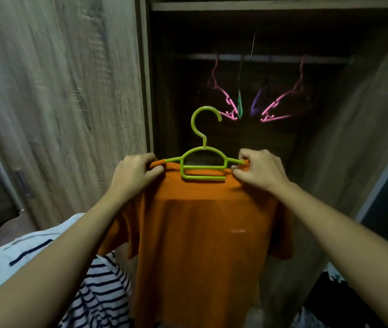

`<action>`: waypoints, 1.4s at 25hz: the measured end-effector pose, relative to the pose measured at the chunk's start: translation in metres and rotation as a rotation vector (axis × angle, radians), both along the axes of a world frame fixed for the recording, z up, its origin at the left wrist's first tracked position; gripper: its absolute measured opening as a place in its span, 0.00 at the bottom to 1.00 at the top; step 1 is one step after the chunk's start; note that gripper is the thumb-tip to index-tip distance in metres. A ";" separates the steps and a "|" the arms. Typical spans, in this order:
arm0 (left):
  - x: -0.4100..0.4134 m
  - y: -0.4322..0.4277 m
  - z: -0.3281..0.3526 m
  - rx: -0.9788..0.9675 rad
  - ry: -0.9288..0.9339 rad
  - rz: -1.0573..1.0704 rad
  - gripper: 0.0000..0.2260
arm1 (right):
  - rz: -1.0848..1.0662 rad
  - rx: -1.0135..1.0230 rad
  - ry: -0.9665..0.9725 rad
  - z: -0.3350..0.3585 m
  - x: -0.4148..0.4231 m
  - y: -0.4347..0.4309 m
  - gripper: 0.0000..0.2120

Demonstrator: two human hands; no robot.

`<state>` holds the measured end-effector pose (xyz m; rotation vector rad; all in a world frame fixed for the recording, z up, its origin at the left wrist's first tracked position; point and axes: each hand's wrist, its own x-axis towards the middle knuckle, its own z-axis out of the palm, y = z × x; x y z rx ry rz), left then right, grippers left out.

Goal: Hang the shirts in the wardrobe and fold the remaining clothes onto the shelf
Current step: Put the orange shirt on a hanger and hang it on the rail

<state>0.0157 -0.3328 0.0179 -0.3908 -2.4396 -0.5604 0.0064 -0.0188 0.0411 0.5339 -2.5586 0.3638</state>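
Holding: I see the orange shirt (pixel 202 233) on a green hanger (pixel 203 159), raised before the open wardrobe (pixel 354 129).
Left hand (pixel 136 172): pinches shirt shoulder at the hanger's left tip.
Right hand (pixel 259 170): pinches cloth at the right tip.
Rail (pixel 318 59): pink hangers (pixel 280 102) hang from it.
Lower left: striped garment (pixel 103 292).

I have the shirt (pixel 202 233) hanging on the hanger (pixel 202 166) straight ahead, near me, in front of the open wardrobe (pixel 354 138). My left hand (pixel 136 172) grips the shirt's shoulder at the hanger's left end and my right hand (pixel 259 171) grips it at the right end (the hook stands above, apart from the rail). Far inside, the rail (pixel 283 59) runs left to right with spare hangers (pixel 280 100) on it, under a shelf board (pixel 259 5). The door (pixel 58 91) stands left. A pile of clothes (pixel 98 292) lies near left, beside the shirt.
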 end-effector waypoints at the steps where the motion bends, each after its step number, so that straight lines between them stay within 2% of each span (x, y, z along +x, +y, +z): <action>1: 0.000 -0.001 0.001 0.007 0.013 0.007 0.15 | -0.019 -0.017 0.009 0.001 0.000 -0.002 0.09; 4: 0.001 -0.004 0.008 0.022 0.003 0.014 0.15 | -0.034 -0.063 0.019 0.003 -0.001 -0.008 0.10; 6: 0.002 -0.009 0.013 0.046 -0.035 -0.062 0.15 | 0.016 -0.093 -0.012 0.008 0.001 -0.007 0.13; 9: 0.005 -0.023 0.023 0.126 -0.108 -0.112 0.05 | 0.057 -0.137 -0.220 0.012 -0.004 0.011 0.19; 12: 0.003 -0.038 0.029 0.263 -0.140 -0.114 0.03 | 0.155 -0.270 -0.420 0.005 -0.007 0.034 0.28; 13: 0.002 -0.041 0.031 0.306 -0.176 -0.140 0.03 | 0.176 -0.288 -0.438 0.001 -0.008 0.039 0.27; 15: 0.000 -0.045 0.035 0.353 -0.242 -0.180 0.02 | 0.185 -0.336 -0.433 -0.005 -0.009 0.042 0.19; 19: -0.001 -0.056 0.040 0.409 -0.215 -0.168 0.03 | 0.113 -0.425 -0.575 -0.016 -0.007 0.056 0.11; 22: 0.001 -0.066 0.043 0.433 -0.232 -0.166 0.03 | 0.092 -0.566 -0.534 -0.017 0.003 0.064 0.07; 27: 0.001 -0.068 0.043 0.498 -0.210 -0.162 0.02 | 0.137 -0.601 -0.449 -0.004 0.008 0.047 0.08; 32: 0.008 -0.077 0.035 0.421 -0.225 -0.115 0.05 | 0.113 -0.826 -0.161 0.000 0.002 0.042 0.12; 35: 0.011 -0.083 0.028 0.418 -0.227 -0.087 0.07 | 0.119 -1.075 -0.163 0.004 0.001 0.043 0.09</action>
